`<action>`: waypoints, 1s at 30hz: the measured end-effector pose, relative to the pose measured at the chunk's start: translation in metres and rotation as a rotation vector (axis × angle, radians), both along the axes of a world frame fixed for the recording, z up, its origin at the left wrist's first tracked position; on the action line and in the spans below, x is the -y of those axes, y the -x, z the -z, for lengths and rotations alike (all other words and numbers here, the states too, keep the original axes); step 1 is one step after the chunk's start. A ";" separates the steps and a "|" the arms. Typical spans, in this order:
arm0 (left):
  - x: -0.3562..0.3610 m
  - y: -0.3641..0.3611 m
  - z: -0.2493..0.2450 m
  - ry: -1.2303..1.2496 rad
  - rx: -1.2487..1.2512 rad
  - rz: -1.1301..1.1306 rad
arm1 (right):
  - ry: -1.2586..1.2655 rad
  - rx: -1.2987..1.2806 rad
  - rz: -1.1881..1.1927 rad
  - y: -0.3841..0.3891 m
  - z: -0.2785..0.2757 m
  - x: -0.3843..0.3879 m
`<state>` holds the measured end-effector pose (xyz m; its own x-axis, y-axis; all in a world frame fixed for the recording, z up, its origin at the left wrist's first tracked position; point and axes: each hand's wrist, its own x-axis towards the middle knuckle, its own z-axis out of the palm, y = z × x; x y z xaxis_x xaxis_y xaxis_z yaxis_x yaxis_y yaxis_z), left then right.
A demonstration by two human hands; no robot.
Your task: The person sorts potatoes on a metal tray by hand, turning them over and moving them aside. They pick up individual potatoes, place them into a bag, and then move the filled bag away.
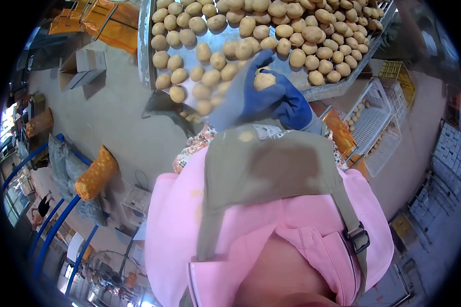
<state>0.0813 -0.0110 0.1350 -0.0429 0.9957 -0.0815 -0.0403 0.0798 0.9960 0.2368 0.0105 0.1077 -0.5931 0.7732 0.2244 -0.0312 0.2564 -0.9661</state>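
Note:
Both my hands wear blue gloves and meet at the front edge of a metal sorting table (pixel 325 91). A pale potato (pixel 264 80) sits between them. My left hand (pixel 251 94) curves around it, thumb across its lower side and a finger raised above; grey cuff and hand are slightly blurred. From the right, my right hand (pixel 293 105) has bent fingers against the same potato, partly hidden behind the left thumb. Many loose potatoes (pixel 217 60) lie on the tabletop around and beyond my hands. Several nearest my left wrist are blurred.
White plastic crates (pixel 370 115) with some potatoes stand to the right, near a yellow crate (pixel 400 77). A cardboard box (pixel 82 69) lies on the left floor. A filled orange mesh sack (pixel 97 174) rests by blue rails (pixel 56 225). Orange sacks (pixel 107 20) hang at upper left.

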 end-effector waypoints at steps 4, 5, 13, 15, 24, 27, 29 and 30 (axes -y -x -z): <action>-0.006 0.017 0.037 -0.118 -0.164 0.107 | 0.455 -0.178 -0.137 -0.009 -0.012 0.004; -0.010 0.019 0.050 0.107 0.225 0.054 | 0.748 -0.260 -0.219 -0.007 -0.017 0.000; 0.003 0.015 -0.016 0.139 -0.058 0.178 | -0.103 0.208 0.059 -0.008 -0.004 -0.001; 0.000 0.017 -0.014 0.220 -0.059 0.181 | 0.384 0.124 0.063 -0.015 0.006 0.002; -0.004 0.020 0.023 0.567 0.369 -0.030 | 1.434 -0.317 -0.174 -0.001 -0.012 -0.006; 0.001 0.027 0.029 -0.032 -0.263 0.176 | 1.379 -0.387 -0.300 -0.004 -0.006 -0.010; 0.009 0.022 0.028 0.025 -0.122 0.170 | 1.357 -0.353 -0.221 -0.003 -0.010 -0.009; 0.014 0.020 0.026 0.081 0.018 0.162 | 1.332 -0.320 -0.143 -0.002 -0.012 -0.010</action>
<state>0.0618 -0.0246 0.1092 0.1197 0.9797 -0.1610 -0.0377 0.1665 0.9853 0.2388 0.0206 0.1196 -0.7485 0.4464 -0.4904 -0.2438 -0.8730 -0.4225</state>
